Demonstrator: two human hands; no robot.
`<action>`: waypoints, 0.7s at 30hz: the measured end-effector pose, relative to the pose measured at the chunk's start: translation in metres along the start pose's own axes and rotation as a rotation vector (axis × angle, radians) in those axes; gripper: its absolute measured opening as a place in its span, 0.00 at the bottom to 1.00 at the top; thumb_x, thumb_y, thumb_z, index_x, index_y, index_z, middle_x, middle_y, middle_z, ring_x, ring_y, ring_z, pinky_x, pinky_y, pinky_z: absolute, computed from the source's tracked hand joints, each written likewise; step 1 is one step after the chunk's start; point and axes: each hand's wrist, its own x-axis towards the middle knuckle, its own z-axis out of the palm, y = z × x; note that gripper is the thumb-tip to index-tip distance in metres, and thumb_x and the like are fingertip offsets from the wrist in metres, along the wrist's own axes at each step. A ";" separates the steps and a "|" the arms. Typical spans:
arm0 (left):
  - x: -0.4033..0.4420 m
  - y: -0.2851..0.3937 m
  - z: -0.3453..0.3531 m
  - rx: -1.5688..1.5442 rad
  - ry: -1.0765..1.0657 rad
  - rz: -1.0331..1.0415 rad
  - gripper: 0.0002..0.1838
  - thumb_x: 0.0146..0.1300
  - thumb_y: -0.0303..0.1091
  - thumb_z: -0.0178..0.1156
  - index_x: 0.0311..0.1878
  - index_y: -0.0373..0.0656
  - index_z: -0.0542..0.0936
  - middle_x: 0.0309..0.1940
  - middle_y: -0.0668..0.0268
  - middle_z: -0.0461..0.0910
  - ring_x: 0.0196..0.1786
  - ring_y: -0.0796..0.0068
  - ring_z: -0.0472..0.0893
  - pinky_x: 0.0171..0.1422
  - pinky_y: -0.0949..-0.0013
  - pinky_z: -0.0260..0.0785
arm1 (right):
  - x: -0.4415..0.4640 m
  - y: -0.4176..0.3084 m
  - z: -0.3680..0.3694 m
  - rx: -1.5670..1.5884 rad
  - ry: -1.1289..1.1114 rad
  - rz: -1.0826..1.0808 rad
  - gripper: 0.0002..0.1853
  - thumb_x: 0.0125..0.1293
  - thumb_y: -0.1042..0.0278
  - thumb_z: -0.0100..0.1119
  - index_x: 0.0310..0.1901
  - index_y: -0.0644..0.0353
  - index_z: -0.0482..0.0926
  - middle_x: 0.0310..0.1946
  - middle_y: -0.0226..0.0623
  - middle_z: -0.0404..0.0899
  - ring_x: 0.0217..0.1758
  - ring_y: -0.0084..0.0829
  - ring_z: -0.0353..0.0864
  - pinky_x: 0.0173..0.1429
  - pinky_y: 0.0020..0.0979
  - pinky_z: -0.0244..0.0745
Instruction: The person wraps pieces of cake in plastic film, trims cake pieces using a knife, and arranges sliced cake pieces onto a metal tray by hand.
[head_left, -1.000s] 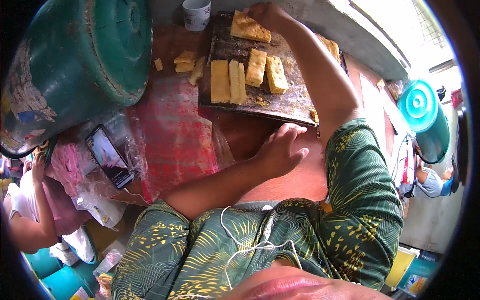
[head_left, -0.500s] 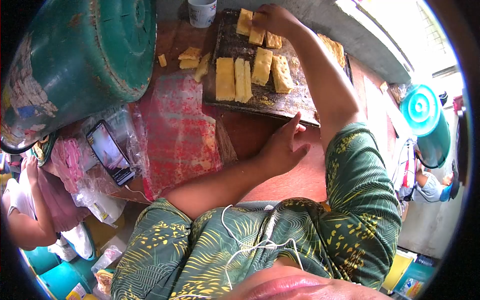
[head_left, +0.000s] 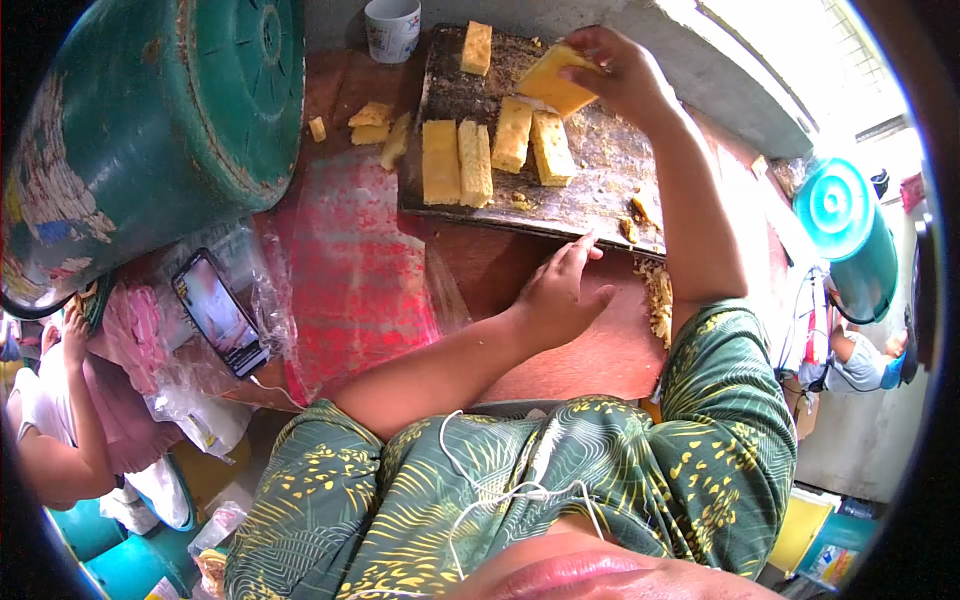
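My right hand (head_left: pixel 622 75) grips a flat yellow cake slab (head_left: pixel 558 84) over the upper part of a dark, crumb-covered tray (head_left: pixel 605 165). The slab is tilted, its lower edge close to two upright-lying cake bars (head_left: pixel 512 135). Further left on the tray lie a flat yellow piece (head_left: pixel 440 162) and narrow strips (head_left: pixel 475 164) beside it. A small block (head_left: pixel 477 48) sits at the tray's top left. Below the tray's front edge my left hand (head_left: pixel 562 292) rests with fingers apart and nothing in it.
A big green drum (head_left: pixel 220 100) stands at the left, a white cup (head_left: pixel 393 30) behind the tray. Scraps (head_left: pixel 371 118) lie beside the tray. A phone (head_left: pixel 220 312) rests on plastic bags. One person (head_left: pixel 65 420) is at the left, another (head_left: pixel 862 360) at the far right.
My right hand has moved right and now lifts a flat slab, where it was among pieces at the tray's top. The small block stays at the top left. My left hand has barely moved.
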 end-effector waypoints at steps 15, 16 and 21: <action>-0.003 -0.001 -0.001 0.017 -0.010 0.043 0.43 0.68 0.36 0.68 0.80 0.34 0.57 0.65 0.47 0.75 0.68 0.50 0.76 0.75 0.53 0.67 | 0.002 0.036 -0.004 -0.117 -0.281 0.253 0.21 0.72 0.58 0.70 0.62 0.58 0.82 0.53 0.39 0.88 0.55 0.33 0.87 0.63 0.38 0.81; -0.004 -0.002 -0.001 0.026 -0.007 0.065 0.43 0.68 0.35 0.68 0.80 0.34 0.57 0.65 0.46 0.74 0.68 0.50 0.76 0.75 0.53 0.67 | 0.016 0.021 0.004 -0.151 -0.260 0.208 0.22 0.71 0.57 0.70 0.62 0.58 0.82 0.52 0.41 0.89 0.55 0.36 0.87 0.62 0.38 0.82; -0.003 0.000 -0.002 -0.057 -0.032 0.017 0.43 0.68 0.35 0.68 0.80 0.36 0.57 0.65 0.46 0.74 0.68 0.48 0.76 0.74 0.52 0.68 | 0.074 -0.025 0.072 -0.511 -0.260 0.041 0.32 0.70 0.41 0.66 0.68 0.54 0.76 0.59 0.52 0.82 0.57 0.49 0.86 0.61 0.42 0.83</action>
